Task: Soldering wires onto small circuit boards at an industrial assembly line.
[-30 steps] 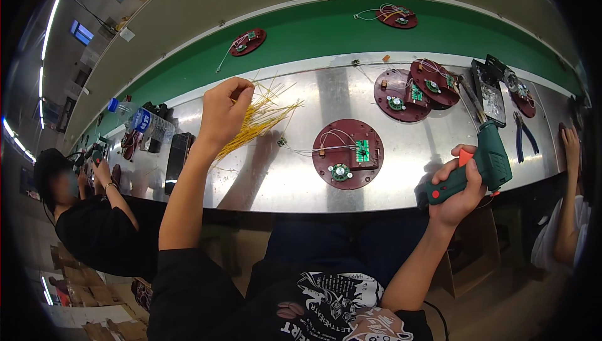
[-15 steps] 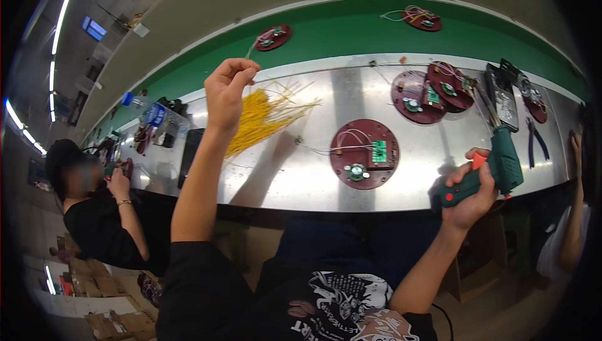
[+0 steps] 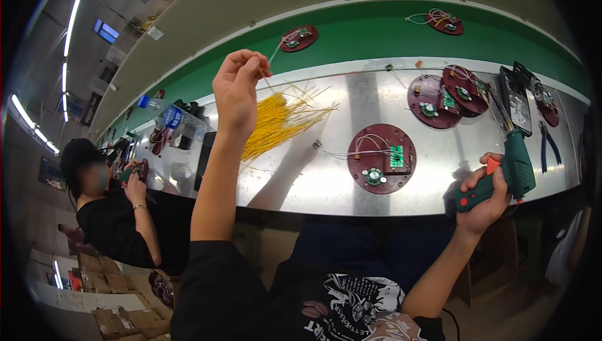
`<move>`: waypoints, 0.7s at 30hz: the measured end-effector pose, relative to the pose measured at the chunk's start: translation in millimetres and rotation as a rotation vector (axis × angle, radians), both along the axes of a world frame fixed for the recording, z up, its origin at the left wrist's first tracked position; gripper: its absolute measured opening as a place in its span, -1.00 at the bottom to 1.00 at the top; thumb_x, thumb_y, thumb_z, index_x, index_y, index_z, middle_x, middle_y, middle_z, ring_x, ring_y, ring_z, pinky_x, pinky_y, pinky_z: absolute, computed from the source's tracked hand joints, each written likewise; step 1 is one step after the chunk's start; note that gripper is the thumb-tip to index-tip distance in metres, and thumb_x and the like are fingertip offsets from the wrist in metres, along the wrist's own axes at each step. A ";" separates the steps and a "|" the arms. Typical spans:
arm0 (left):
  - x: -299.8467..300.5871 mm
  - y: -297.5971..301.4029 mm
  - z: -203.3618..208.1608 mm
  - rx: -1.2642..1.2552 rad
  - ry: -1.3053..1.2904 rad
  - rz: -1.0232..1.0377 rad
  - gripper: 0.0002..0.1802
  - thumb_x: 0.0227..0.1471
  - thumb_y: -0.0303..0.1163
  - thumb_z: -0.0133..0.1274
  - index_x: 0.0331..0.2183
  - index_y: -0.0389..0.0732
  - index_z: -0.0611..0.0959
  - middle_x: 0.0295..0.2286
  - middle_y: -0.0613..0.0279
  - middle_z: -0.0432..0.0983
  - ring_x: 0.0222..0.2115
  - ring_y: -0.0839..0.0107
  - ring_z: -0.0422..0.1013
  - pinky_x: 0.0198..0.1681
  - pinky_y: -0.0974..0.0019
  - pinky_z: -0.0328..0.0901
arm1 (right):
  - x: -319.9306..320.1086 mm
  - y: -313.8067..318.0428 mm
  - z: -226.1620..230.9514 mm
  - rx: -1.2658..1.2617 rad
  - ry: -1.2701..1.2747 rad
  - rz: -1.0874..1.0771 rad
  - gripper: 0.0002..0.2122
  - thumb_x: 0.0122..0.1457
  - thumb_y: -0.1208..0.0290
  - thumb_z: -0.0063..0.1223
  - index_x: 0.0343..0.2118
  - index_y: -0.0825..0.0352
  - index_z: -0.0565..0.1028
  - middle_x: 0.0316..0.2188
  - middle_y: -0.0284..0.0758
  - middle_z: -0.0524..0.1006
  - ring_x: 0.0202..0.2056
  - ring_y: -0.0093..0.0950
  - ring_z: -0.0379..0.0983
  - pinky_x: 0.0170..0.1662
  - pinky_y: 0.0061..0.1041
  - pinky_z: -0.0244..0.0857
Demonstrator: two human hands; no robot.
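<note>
My left hand (image 3: 238, 90) is raised above a pile of thin yellow wires (image 3: 273, 121), its thumb and fingertips pinched on a fine yellowish wire (image 3: 266, 78). In my right hand (image 3: 486, 200) is a green pistol-shaped soldering gun (image 3: 518, 165) with a red trigger, its tip pointing up and away over the bench. Between my hands lies a round dark-red plate (image 3: 382, 181) carrying a green circuit board (image 3: 397, 156) and white wires. Two similar plates (image 3: 433, 118) overlap beyond it to the right, one partly covering the other.
Dark-handled pliers (image 3: 550, 146) and a black tray (image 3: 515, 106) are at the right. More wired plates (image 3: 300, 40) lie on the green strip behind the metal bench. A blue-capped bottle (image 3: 166, 115) lies at the left, near a seated person (image 3: 119, 215) in black.
The whole scene has shifted slightly right in the view. A fine wire now shows below my left fingertips. My right hand keeps its grip on the soldering gun.
</note>
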State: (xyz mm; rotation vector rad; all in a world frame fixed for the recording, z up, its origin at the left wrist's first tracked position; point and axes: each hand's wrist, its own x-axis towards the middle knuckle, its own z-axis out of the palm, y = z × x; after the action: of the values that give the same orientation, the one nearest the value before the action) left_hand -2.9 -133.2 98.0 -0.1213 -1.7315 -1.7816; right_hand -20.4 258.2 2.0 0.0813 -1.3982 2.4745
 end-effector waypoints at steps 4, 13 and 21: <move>19.7 60.7 -6.6 -0.432 -0.148 0.108 -0.90 0.08 -0.56 0.11 -0.28 -0.29 0.61 -0.39 0.20 0.54 -0.44 0.42 0.43 -0.35 0.40 0.34 | 3.8 1.0 -0.8 -0.015 0.018 0.037 -0.72 0.25 0.36 -0.16 -0.11 0.48 0.36 -0.26 -0.17 0.42 -0.61 -0.62 0.33 -0.61 -0.66 0.22; 14.5 128.8 -72.5 -1.035 0.199 0.022 -0.84 -0.21 -0.63 0.24 -0.43 -0.31 0.67 -0.56 0.17 0.51 -0.60 0.31 0.42 -0.58 0.35 0.29 | 43.0 17.4 23.6 0.347 0.082 0.243 -0.52 0.17 0.28 0.03 0.00 0.62 0.35 -0.27 0.03 0.48 -0.72 -0.51 0.34 -0.68 -0.59 0.22; 16.9 130.6 -90.9 -1.124 0.264 0.063 -0.78 -0.35 -0.65 0.24 -0.47 -0.36 0.65 -0.58 0.18 0.48 -0.63 0.31 0.39 -0.62 0.32 0.25 | 67.3 41.5 34.6 0.591 0.045 0.365 -0.54 0.18 0.24 0.11 -0.05 0.61 0.40 -0.28 -0.04 0.47 -0.67 -0.48 0.37 -0.59 -0.59 0.26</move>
State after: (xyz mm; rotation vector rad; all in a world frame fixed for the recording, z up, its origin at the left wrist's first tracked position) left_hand 14.0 -2.6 7.0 -0.7118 -2.2665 -0.5256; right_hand 46.9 299.7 36.6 0.5549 -2.2097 2.1968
